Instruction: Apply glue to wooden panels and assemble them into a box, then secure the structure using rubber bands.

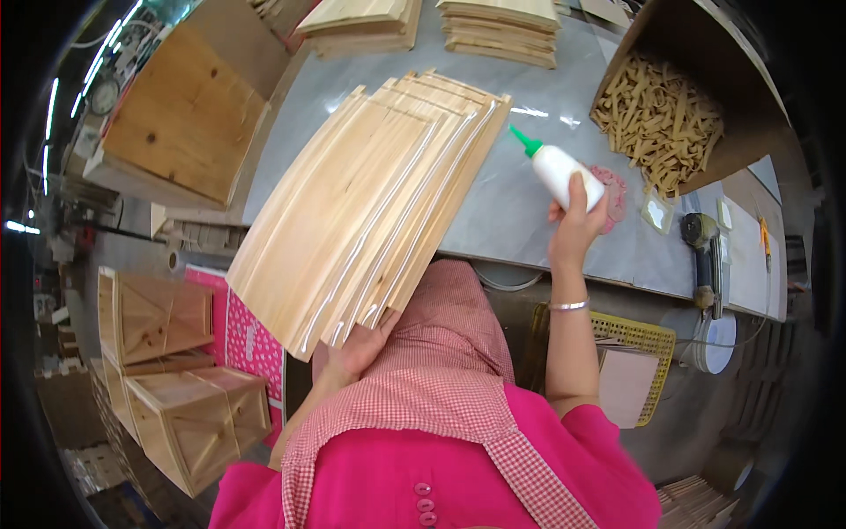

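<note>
A fanned stack of pale wooden boards [344,194] slants across the near edge of the table, its front end jutting out over my lap. White glue lines [388,225] run along the exposed right-hand strips of the boards. Under that front end, my left hand [363,348] supports the stack, with its fingers partly hidden beneath the wood. My right hand [580,220] is closed around a white glue bottle [564,176] with a green nozzle. The nozzle points up and left, just off the stack's far right corner and apart from the wood.
On the grey table [493,220] lie more board stacks [498,31] at the back. A carton of tan strips [661,115] stands at the right, near a pneumatic nail gun [702,256]. Wooden crates [198,414] sit on the left; a yellow basket [648,335] is below the table.
</note>
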Demonstrator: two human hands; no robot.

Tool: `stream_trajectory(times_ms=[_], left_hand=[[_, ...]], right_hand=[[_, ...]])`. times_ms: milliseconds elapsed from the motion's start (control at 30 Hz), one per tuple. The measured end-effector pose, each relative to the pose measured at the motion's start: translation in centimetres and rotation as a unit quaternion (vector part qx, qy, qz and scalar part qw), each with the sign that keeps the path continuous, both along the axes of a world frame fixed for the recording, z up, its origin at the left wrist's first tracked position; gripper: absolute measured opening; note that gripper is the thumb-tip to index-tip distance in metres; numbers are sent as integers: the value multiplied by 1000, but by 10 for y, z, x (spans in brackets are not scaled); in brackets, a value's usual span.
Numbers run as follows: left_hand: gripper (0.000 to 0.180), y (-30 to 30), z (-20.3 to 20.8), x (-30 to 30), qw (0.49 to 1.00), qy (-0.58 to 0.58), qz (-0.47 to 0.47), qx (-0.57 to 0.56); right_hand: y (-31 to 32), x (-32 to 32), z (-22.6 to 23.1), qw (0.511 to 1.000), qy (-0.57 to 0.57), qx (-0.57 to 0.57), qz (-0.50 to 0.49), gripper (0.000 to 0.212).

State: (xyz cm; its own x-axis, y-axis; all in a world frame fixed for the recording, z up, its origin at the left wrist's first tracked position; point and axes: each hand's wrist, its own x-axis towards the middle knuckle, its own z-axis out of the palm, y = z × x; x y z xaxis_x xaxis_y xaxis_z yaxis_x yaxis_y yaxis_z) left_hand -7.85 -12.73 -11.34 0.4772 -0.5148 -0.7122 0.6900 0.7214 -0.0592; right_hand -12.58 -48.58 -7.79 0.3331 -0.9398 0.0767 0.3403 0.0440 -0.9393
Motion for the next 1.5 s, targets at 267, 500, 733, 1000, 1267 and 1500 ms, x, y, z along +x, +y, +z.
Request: stream_trajectory(times_ms=[267,500,733,1000,1267,1500], left_hand=[[64,17,5,8,995,-65,9,-77],[65,18,11,5,989,-120,-11,-88],[68,17,14,9,982,-120,-19,-148],[75,9,27,11,980,-146,-17,-136],[68,13,18,10,976,-166,-31,-138],[71,15,7,11,981,-149,-39,-121]], right_hand=[[-85,70,-1,987,133,-54,-74,42],[-117,101,-19,949,243,-162,-120,62],[-79,65,-5,944,255,-200,-68,55],[56,-20,15,970,168,-128,120,39],[144,-81,30,920,166,-216,283,39],[146,-74,21,940,183,-207,198,38]])
